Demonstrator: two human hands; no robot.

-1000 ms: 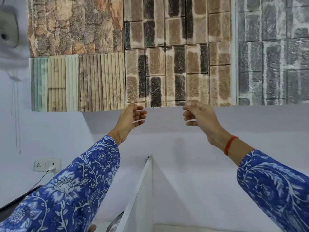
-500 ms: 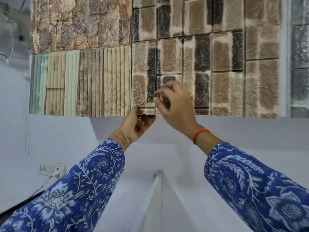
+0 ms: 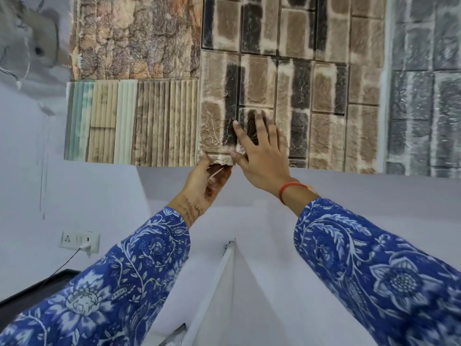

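Observation:
A brown and dark brick-pattern wall panel (image 3: 321, 96) is stuck high on the pale wall. My left hand (image 3: 204, 181) reaches up and pinches the panel's bottom left corner, thumb and fingertips on the lower edge. A thin pale strip lies across its palm. My right hand (image 3: 262, 151) lies flat on the panel just right of that corner, fingers straight and spread, pressing the surface. Both arms wear blue floral sleeves, and a red thread circles the right wrist.
Other sample panels adjoin it: rough bark-like stone (image 3: 134, 36) at upper left, ribbed beige and green strips (image 3: 129, 121) below that, grey brick (image 3: 424, 91) at right. A socket with a plugged cable (image 3: 79, 242) sits low left. A white door edge (image 3: 224, 283) stands below.
My right hand moved from the panel's lower edge at the right over to the left corner, then opened flat on the surface. My left hand stayed at the corner. The view moved closer.

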